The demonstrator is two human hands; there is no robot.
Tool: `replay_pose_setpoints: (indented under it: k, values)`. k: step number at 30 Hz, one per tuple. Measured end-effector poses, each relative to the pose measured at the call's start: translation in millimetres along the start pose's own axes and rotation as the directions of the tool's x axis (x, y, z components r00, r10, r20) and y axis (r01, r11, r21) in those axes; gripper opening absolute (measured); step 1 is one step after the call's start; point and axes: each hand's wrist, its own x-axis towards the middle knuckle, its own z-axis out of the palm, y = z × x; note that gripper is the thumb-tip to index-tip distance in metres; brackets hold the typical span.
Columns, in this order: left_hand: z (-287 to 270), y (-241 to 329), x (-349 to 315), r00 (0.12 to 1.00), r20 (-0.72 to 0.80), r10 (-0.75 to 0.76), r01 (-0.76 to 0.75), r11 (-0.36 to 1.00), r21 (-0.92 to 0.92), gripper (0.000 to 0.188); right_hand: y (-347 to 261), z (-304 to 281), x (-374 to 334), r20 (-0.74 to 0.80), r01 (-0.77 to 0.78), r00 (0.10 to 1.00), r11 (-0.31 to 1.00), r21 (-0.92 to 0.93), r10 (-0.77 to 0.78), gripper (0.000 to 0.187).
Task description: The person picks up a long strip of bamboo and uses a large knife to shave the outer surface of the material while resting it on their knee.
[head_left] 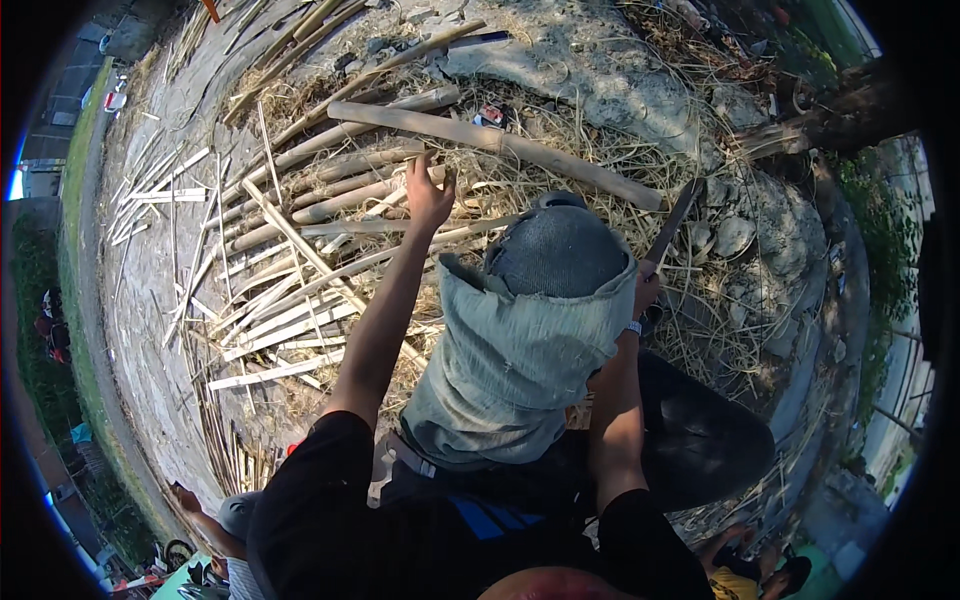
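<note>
Item: bamboo-splitting station on bare ground, seen from above the worker's head, with the grey cloth head covering [545, 300] hiding most of the lap. Landmark: the long round bamboo pole [500, 142] lying crosswise at the far side of the work area. Left hand [430, 195] — arm stretched forward, fingers spread and loosely curled, not closed on anything; it hovers over or just touches the whole bamboo culms [340, 185] stacked just on the near side of the pole, probably placed there so that one arm's reach fetches the next piece. Whether the fingertips actually rest on a culm cannot be told. Right hand [645, 292] — drawn in close beside the head covering, near of the pole's right end, clenched around the handle of a long dark blade [672, 222], likely a machete, whose tip points up toward the pole; held raised and away from the reaching arm, apparently for safety. Pale split bamboo strips [275, 330] — fanned out to the left and near of the pole, well apart from the round stock, seemingly sorted as finished pieces. Dry straw and shavings [700, 330] — littering the ground below the pole's right half. Flat stones [735, 235] — just beyond the blade, to the pole's right. Another person's arm [200, 515] — at the lower-left edge, far from the pole.
</note>
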Motion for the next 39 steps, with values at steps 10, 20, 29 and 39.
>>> replay_pose_setpoints:
  k: [10,20,29,39]
  values:
    - [113,-28,89,0.774,0.585,0.243,-0.59,0.614,0.525,0.05,7,0,5,0.009,0.052,0.999,0.997,0.058,-0.052,0.036]
    - [-6,-41,86,0.756,0.511,0.408,-0.646,0.588,0.486,0.054,20,-12,9,-0.008,0.023,1.0,0.999,-0.045,-0.023,0.036]
    - [-132,-104,86,0.997,0.074,-0.018,-0.04,0.703,0.711,0.081,21,12,2,0.003,0.05,0.999,0.998,0.027,-0.05,0.033]
    - [-46,-63,-73,0.973,0.191,0.131,-0.206,0.864,0.459,0.065,12,-3,0,0.024,-0.017,1.0,0.997,0.07,0.015,0.034]
